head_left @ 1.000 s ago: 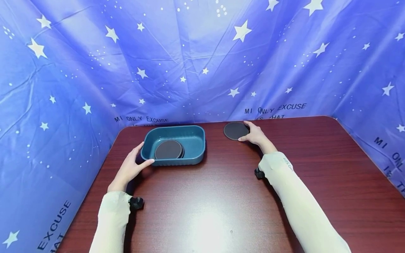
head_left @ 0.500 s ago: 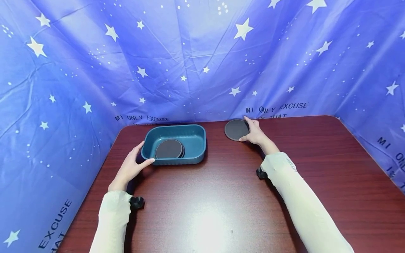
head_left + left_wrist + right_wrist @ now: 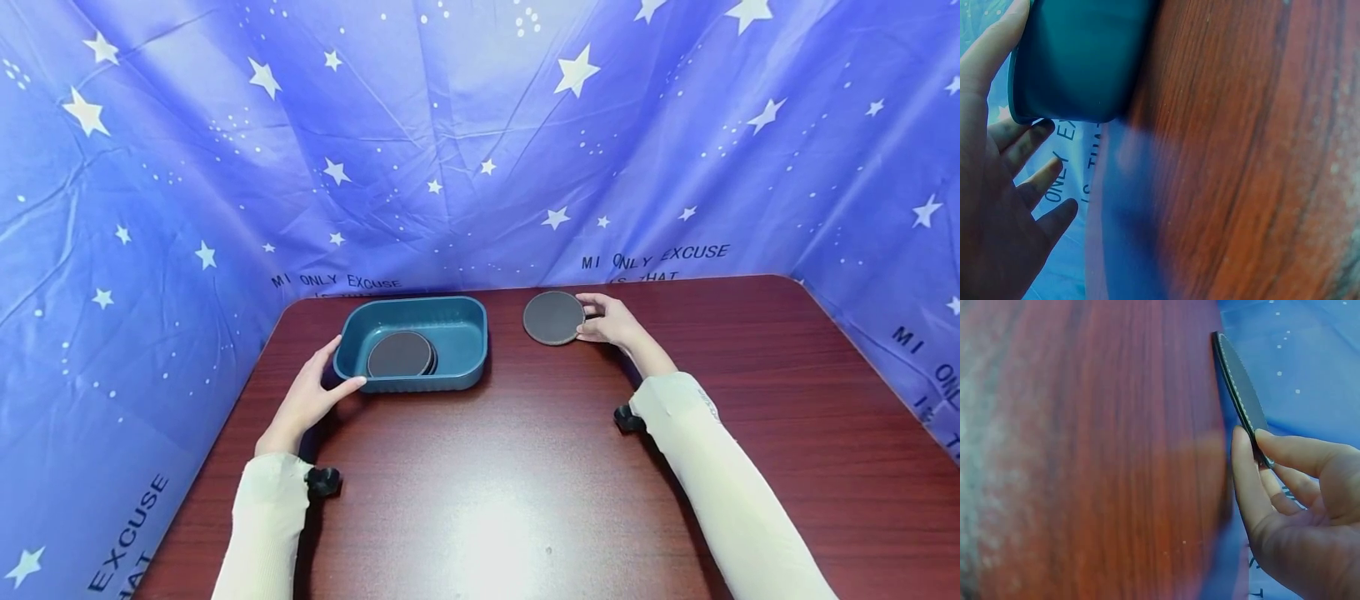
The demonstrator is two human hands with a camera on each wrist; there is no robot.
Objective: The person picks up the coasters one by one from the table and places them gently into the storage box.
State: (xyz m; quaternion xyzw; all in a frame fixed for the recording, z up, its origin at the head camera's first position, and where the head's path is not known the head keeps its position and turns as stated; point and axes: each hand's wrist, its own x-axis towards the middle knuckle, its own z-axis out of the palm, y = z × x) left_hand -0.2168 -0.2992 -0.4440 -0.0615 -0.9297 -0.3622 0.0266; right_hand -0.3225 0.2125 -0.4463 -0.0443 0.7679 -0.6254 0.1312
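Two hands at work, both near far edge of tabletop (image 3: 525, 467). R hand (image 3: 611, 321) pinches dark round coaster (image 3: 553, 317) by its right rim, thumb one face, fingertips (image 3: 1272, 440) the other; right wrist view shows disc edge-on, tilted up off the wood, far side raised. Disc has no long axis; its flat face tips toward the camera in head view. It sits just left of R hand, between that hand and teal tray (image 3: 450, 321).

Tray lies left of the coaster, apart from it, long axis running parallel w/ far edge. A stack of like coasters (image 3: 400, 354) lies inside, toward tray's near-left part. R hand is the nearer one to the loose disc; L hand is well apart from it, tray in between.

L hand (image 3: 311, 396) cups tray's left end: thumb along near wall, fingers (image 3: 1029, 140) loosely spread behind left wall, palm touching. Forearm angled in from near-left corner. R forearm reaches in from near-right, wrist bent inward. Star-print blue cloth (image 3: 450, 142) hangs behind.
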